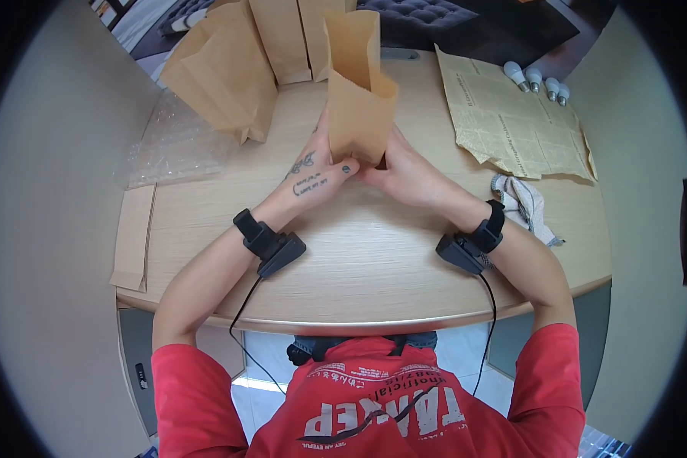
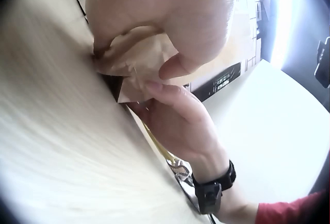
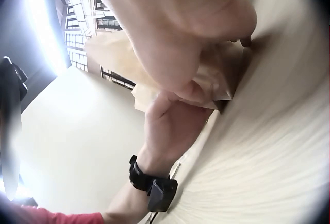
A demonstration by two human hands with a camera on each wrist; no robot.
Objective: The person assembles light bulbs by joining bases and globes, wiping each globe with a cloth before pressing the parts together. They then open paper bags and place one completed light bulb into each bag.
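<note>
An open-topped brown paper bag point(image 1: 362, 118) stands upright over the middle of the desk, its mouth tipped a little to the far side. My left hand point(image 1: 320, 164) grips its lower left side, the thumb bent across the near face. From the opposite side my right hand point(image 1: 408, 174) holds the lower right part, its thumb close to the left one. Both wrist views show the bag's folded bottom point(image 2: 136, 80) pinched by thumbs and fingers, close over the desktop. Behind the bag, some fingers are hidden in the head view.
More paper bags point(image 1: 221, 76) stand at the back left, beside clear bubble wrap point(image 1: 179, 141). A flat folded bag point(image 1: 134, 237) lies at the left edge. On the right are printed brown paper point(image 1: 504, 114), several light bulbs point(image 1: 515, 75) and a crumpled cloth point(image 1: 528, 208).
</note>
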